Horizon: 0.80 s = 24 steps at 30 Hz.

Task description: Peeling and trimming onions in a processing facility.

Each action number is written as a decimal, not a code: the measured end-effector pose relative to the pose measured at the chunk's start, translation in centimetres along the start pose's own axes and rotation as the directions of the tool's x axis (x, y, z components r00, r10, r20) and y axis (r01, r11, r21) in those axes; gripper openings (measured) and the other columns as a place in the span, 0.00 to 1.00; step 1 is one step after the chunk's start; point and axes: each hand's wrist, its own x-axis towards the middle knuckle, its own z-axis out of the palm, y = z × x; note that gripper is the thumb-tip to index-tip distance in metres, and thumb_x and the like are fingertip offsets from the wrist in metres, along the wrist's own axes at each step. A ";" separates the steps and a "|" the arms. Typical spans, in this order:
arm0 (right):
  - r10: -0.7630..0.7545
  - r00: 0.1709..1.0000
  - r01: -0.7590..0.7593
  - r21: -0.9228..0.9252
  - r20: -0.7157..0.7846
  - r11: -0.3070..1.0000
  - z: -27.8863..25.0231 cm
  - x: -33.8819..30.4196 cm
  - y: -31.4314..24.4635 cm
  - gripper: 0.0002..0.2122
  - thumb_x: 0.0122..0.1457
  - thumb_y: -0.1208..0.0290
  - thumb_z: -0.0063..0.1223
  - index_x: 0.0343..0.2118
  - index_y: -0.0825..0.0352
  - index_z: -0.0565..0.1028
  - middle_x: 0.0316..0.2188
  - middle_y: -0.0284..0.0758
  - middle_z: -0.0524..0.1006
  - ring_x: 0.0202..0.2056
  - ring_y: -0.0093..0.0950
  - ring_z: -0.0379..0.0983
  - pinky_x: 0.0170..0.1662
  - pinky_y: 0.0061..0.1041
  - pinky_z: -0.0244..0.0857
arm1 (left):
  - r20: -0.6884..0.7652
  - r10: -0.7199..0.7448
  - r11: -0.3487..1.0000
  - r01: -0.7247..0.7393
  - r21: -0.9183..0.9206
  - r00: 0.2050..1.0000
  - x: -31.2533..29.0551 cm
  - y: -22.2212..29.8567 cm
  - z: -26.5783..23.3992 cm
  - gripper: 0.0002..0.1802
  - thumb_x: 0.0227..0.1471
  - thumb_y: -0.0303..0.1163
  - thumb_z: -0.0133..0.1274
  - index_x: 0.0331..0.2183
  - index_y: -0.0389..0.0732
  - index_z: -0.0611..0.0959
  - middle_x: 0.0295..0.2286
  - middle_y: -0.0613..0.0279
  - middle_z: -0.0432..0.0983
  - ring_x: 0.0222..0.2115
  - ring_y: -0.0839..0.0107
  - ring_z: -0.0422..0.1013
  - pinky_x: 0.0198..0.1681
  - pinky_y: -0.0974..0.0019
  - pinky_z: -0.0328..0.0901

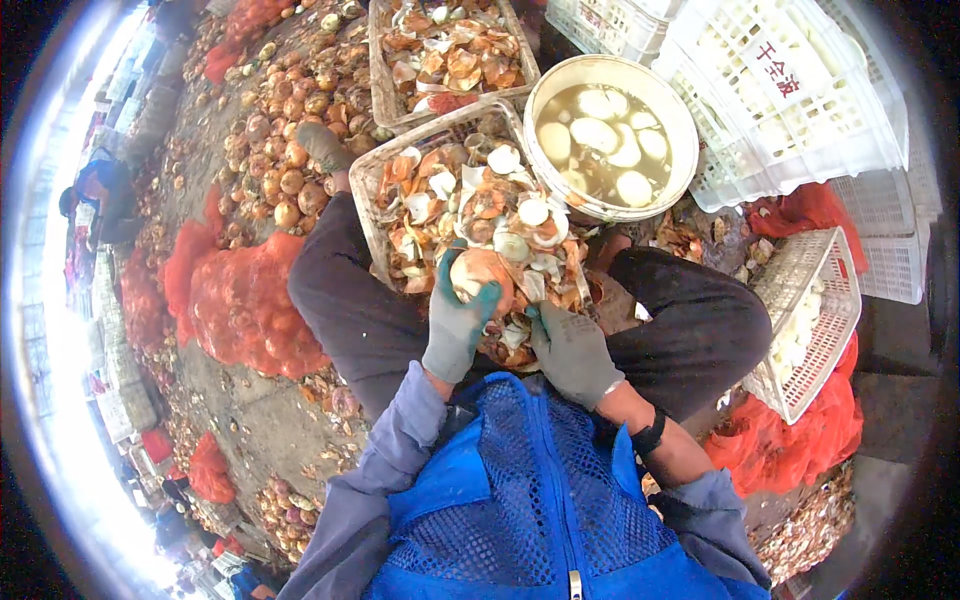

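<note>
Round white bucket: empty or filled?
Filled at least partway: the white bucket holds murky liquid with pale, apparently peeled onions in it. Cannot tell how deep.

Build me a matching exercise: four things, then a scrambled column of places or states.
1. Large round orange-brown onion
2. Round cream plastic bucket
3. Black wristband
4. Bulging red mesh sack

A. Around the right wrist
B. Beside the left leg
C. In the grey-and-green gloved left hand
D. Holding pale peeled onions in cloudy liquid

Pairs: 1-C; 2-D; 3-A; 4-B
</note>
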 end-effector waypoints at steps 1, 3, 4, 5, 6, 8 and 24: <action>-0.006 1.000 0.006 -0.035 -0.003 0.999 -0.1 0.3 -0.4 0.12 0.68 0.65 0.52 0.46 0.68 0.74 0.35 0.49 0.82 0.38 0.52 0.81 0.44 0.52 0.73 | -0.003 0.002 1.000 -0.002 -0.002 1.000 0.0 -0.7 -0.1 0.45 0.52 0.42 0.72 0.65 0.35 0.70 0.54 0.52 0.75 0.54 0.60 0.76 0.56 0.56 0.73; -0.016 1.000 0.015 -0.075 -0.011 0.997 -0.1 0.5 -0.5 0.12 0.68 0.65 0.52 0.46 0.68 0.74 0.35 0.48 0.82 0.38 0.51 0.81 0.43 0.51 0.74 | 0.101 -0.180 0.806 0.206 -0.555 0.978 0.1 -1.9 -0.2 0.42 0.55 0.43 0.69 0.64 0.35 0.72 0.53 0.54 0.75 0.54 0.63 0.75 0.57 0.58 0.73; -0.020 1.000 0.018 -0.098 -0.017 0.995 0.4 0.5 -0.4 0.12 0.68 0.65 0.52 0.47 0.68 0.74 0.35 0.48 0.82 0.38 0.51 0.81 0.43 0.51 0.74 | 0.088 -0.203 0.807 0.218 -0.548 0.975 0.0 -2.5 -0.5 0.43 0.55 0.43 0.70 0.64 0.34 0.71 0.54 0.53 0.75 0.54 0.63 0.75 0.57 0.58 0.73; -0.020 1.000 0.017 -0.120 -0.023 0.993 0.8 0.3 -0.2 0.12 0.68 0.65 0.52 0.47 0.68 0.74 0.35 0.47 0.82 0.38 0.50 0.82 0.42 0.51 0.74 | 0.090 -0.202 0.806 0.218 -0.550 0.975 -0.4 -2.0 -0.2 0.43 0.55 0.43 0.70 0.64 0.34 0.71 0.54 0.53 0.75 0.54 0.63 0.75 0.57 0.58 0.73; -0.019 1.000 0.016 -0.123 -0.023 0.992 0.9 0.3 0.1 0.12 0.68 0.65 0.52 0.47 0.68 0.74 0.35 0.47 0.82 0.38 0.50 0.82 0.42 0.51 0.74 | -0.077 0.085 0.995 -0.089 -0.044 0.993 -0.9 -1.7 0.4 0.43 0.56 0.42 0.70 0.65 0.34 0.70 0.54 0.53 0.75 0.54 0.63 0.75 0.57 0.59 0.73; -0.002 1.000 0.003 -0.078 0.009 0.997 0.8 0.2 0.5 0.12 0.68 0.65 0.52 0.47 0.67 0.74 0.35 0.48 0.83 0.39 0.50 0.82 0.42 0.50 0.74 | -0.012 0.462 0.717 -0.365 0.593 0.887 -1.3 0.2 0.8 0.44 0.56 0.41 0.71 0.65 0.34 0.69 0.53 0.53 0.77 0.52 0.64 0.76 0.54 0.62 0.74; 0.121 0.982 -0.174 0.457 0.144 0.872 -2.6 0.0 -1.8 0.23 0.70 0.64 0.50 0.61 0.76 0.71 0.33 0.49 0.83 0.35 0.43 0.83 0.42 0.42 0.75 | 0.381 -0.072 0.553 0.354 -0.754 0.922 -1.3 -0.9 -1.8 0.39 0.65 0.54 0.58 0.66 0.37 0.73 0.64 0.51 0.72 0.65 0.55 0.69 0.72 0.48 0.63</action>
